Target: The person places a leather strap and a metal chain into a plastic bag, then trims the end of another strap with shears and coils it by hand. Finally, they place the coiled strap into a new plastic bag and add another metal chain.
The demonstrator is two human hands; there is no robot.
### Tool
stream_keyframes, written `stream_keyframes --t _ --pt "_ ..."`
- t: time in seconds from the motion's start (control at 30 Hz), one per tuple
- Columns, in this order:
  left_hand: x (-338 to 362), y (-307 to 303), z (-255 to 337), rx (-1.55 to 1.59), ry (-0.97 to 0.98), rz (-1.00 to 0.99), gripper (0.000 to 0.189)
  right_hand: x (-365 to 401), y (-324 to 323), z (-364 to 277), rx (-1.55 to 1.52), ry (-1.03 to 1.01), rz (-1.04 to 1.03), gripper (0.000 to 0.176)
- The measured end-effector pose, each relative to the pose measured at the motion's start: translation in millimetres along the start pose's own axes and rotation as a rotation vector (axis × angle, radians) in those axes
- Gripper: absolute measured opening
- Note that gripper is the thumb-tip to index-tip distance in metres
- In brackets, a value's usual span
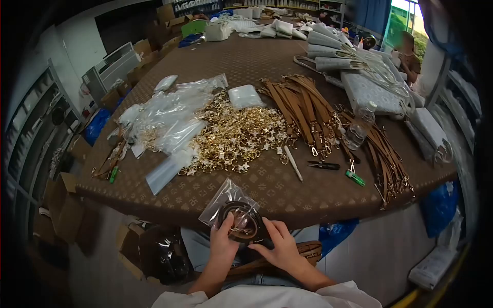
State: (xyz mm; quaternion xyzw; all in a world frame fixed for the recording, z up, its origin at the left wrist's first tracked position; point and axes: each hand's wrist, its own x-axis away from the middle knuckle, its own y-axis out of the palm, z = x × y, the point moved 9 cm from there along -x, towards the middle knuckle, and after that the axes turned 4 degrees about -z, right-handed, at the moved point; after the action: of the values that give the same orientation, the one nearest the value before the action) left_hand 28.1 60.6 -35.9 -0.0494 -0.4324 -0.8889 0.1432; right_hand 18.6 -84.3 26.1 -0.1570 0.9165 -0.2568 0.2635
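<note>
Closed the left hand on the left rim of a coiled strap, thumb laid across the coil. Closed the right hand on its lower right rim, fingers curled beneath. Held the coil between both grips, partly inside a clear plastic bag whose loose end stood up toward the table edge. Held it all over the lap, below the tabletop and apart from it. Noted a brown stitched strap lying across the lap, just beside the right wrist.

Made out a repeating monogram-like pattern on the tabletop's brown cover, too small to read as letters.

Saw near the front edge a white pen, black snips and a small green tool, well apart from the grips. Saw behind them a heap of gold-coloured clasps, with loose clear bags to its left and a bundle of brown straps to its right. Saw a plastic water bottle upright among the straps, label unreadable. Found pale handbags farther right, and another person at the far corner.
</note>
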Motion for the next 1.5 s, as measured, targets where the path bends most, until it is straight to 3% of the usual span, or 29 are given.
stream_keyframes --t 0.03,0.1,0.17,0.37,0.53,0.6,0.67,0.7,0.77,0.83,0.87,0.9,0.97,1.0,1.03,1.07,1.1,1.17,1.23,1.3,1.37,1.4,1.5 --pt "-1.1 0.5 -11.4 0.025 -0.069 0.029 0.028 0.7 -1.4 2.5 -0.020 0.004 0.073 0.066" --pt "6.2 27.0 -21.8 -0.063 0.026 -0.075 0.031 -1.8 -4.3 7.4 -0.030 0.003 0.128 0.061" --pt "5.9 22.8 -34.3 -0.047 0.006 -0.089 0.032 -11.2 -7.5 2.3 0.164 -0.019 0.195 0.059" --pt "-24.9 18.3 -37.4 0.243 -0.156 -0.059 0.027 -13.5 -2.6 3.0 0.001 0.021 0.240 0.045" --pt "-16.8 28.5 -49.0 0.061 -0.036 -0.120 0.031 -31.2 -15.9 12.5 0.117 -0.023 0.328 0.029" --pt "-11.6 39.2 -64.0 0.221 -0.205 -0.130 0.021 -42.4 -18.3 20.6 0.035 0.039 0.316 0.026" --pt "-17.2 34.4 -63.6 0.232 -0.185 -0.125 0.021 -50.6 -14.7 29.3 -0.024 0.121 0.239 0.023" --pt "-22.0 36.1 -57.9 0.239 -0.233 -0.153 0.023 -50.7 -16.3 26.0 -0.019 0.121 0.226 0.023" --pt "-32.8 24.5 -44.5 0.243 -0.305 -0.170 0.032 -54.6 -3.2 11.4 -0.206 0.106 -0.014 0.023" --pt "-43.6 25.4 -18.1 0.211 -0.258 -0.209 0.039 -70.0 -22.5 2.4 -0.192 0.005 -0.034 0.021" --pt "-46.8 18.1 -13.0 0.133 -0.317 -0.142 0.052 -78.6 -33.6 9.5 -0.143 0.009 -0.042 0.020" --pt "-47.7 12.2 2.7 0.139 -0.326 -0.147 0.052 -91.2 -50.0 18.5 -0.064 0.038 0.059 0.016" --pt "-40.0 -6.5 14.5 -0.725 -0.526 -0.281 0.055 -120.5 -71.8 45.7 0.283 0.088 0.172 0.007" --pt "-37.5 0.1 15.0 -0.722 -0.523 -0.289 0.055 -137.1 -75.2 58.4 0.506 0.027 0.203 0.006" --pt "-38.7 -2.3 29.2 -1.041 -0.369 -0.179 0.057 -148.7 -72.8 70.0 0.726 -0.033 0.227 0.010" --pt "-37.7 -2.8 46.6 -1.351 -0.197 -0.057 0.060 -157.7 -70.1 80.9 0.728 -0.036 0.225 0.010" --pt "-34.8 -5.5 44.4 -1.346 -0.190 -0.054 0.060 -168.8 -63.4 96.2 0.826 0.032 0.148 0.013" --pt "-23.4 15.1 72.7 -1.837 0.361 0.061 0.054 -184.6 -55.2 119.2 0.923 0.090 0.070 0.016" --pt "-14.1 10.4 81.9 -1.748 0.355 0.133 0.044 -193.4 -51.5 140.6 0.847 0.191 -0.054 0.017" --pt "-5.8 4.7 86.3 -1.666 0.327 0.202 0.034 -189.6 -58.4 137.7 0.769 0.160 -0.018 0.017" --pt "11.9 41.0 90.3 -1.547 0.728 -0.015 0.023 -187.0 -72.7 120.3 0.609 0.142 0.060 0.016" --pt "11.4 42.7 87.7 -1.549 0.722 -0.006 0.023 -184.9 -80.1 104.4 0.495 0.151 0.081 0.015" --pt "16.5 65.5 69.3 -1.736 1.020 -0.198 0.027 -173.2 -89.1 78.0 0.319 0.116 0.121 0.012"
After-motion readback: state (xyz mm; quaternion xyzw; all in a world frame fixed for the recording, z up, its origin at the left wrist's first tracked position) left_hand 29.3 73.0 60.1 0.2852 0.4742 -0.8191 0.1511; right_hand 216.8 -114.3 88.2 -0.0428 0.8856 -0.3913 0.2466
